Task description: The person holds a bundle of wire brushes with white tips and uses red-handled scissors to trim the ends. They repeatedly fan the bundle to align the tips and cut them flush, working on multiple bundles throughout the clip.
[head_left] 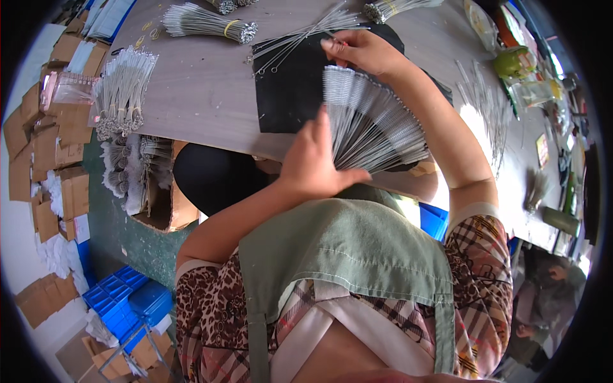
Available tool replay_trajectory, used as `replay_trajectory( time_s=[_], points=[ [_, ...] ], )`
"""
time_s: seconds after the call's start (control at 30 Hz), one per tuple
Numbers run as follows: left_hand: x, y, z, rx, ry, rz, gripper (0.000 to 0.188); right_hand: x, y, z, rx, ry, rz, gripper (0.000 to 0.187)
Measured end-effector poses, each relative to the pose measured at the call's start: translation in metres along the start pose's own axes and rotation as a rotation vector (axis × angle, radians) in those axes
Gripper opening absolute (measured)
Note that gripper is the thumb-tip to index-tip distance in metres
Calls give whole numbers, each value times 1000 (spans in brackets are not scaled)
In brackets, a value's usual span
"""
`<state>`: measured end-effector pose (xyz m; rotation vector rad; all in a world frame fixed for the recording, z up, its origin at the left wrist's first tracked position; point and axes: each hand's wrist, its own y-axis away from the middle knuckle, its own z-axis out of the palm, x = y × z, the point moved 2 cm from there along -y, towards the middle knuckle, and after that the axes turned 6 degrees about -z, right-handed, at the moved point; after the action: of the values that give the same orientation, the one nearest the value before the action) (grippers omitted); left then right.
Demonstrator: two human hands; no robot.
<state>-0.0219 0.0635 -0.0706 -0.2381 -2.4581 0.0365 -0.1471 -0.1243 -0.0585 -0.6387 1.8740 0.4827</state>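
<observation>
Nearest the camera is the person's green apron (345, 255), with both bare forearms rising from it toward the table. The left hand (316, 163) is closed around the lower ends of a fan of thin wire brushes (373, 121), thumb pressed across the front and the back of the hand facing the camera; the forearm slants up from the lower left. The fan spreads up and to the right from that grip, held just above the near edge of the grey table (204, 89). The right hand (361, 51) comes in from the right, elbow bent, and curls over the far tips of the fan, its fingers pinching at the top left brush ends; whether they actually hold a brush cannot be told.

Under the fan lies a black mat (287, 89), with a few loose brushes (300, 38) crossing its far edge. To the left, below the table, an open cardboard box (159, 204) holds more bundled brushes. On the table's left edge sits a pile of brushes (121, 89), and farther off a banded bundle (211, 22). On the floor, near left, stand blue plastic crates (128, 300).
</observation>
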Motion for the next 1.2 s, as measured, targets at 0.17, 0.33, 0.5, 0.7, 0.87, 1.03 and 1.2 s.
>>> replay_trajectory(
  time_s=[0.17,0.33,0.5,0.7,0.87,1.03,1.2],
  points=[
    [29,-17,3,-294,-291,50,115,10,-12,-14,112,78,116,32],
    [21,-26,-20,-316,-257,-12,91,-18,-25,-26,34,194,127,38],
    [-46,4,-82,-223,88,-289,45,-26,-75,3,3,301,53,36],
    [-125,154,-186,360,810,-613,52,-56,-149,58,213,933,-298,32],
    [-225,334,-185,925,733,-964,36,-63,-181,88,92,1143,-344,69],
    [-278,465,-37,941,650,-1588,33,-75,-165,115,-19,1374,-235,81],
    [-270,481,65,1181,1080,-1733,34,-96,-152,96,-85,1364,-255,87]
  ],
)
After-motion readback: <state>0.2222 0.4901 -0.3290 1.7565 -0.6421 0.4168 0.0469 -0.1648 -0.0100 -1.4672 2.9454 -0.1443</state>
